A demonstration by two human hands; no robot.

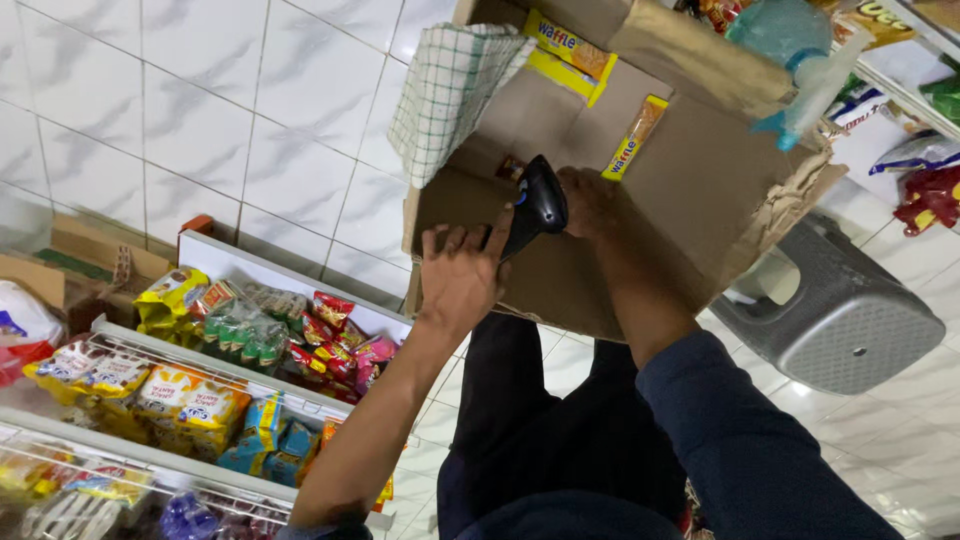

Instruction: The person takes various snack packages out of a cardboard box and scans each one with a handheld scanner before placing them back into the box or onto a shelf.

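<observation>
Black scanner [538,203] gripped by right hand [590,200] over cardboard box [680,170]; left hand [460,275] laid flat, released, on box edge. White tiled floor [200,120]; snack shelves [200,390] alongside, contents probably packets.

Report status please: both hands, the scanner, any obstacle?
Right hand gripping black handheld scanner inside brown cardboard box. Left hand on box edge, touching scanner handle. Checked cloth draped over box corner, apart from hands.

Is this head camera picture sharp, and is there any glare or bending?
Head view: even light, mild glare on the glossy white floor tiles; the brown cardboard box looks sharp, snack packets on the white wire shelf blur toward the lower left corner; tile lines slant.
</observation>
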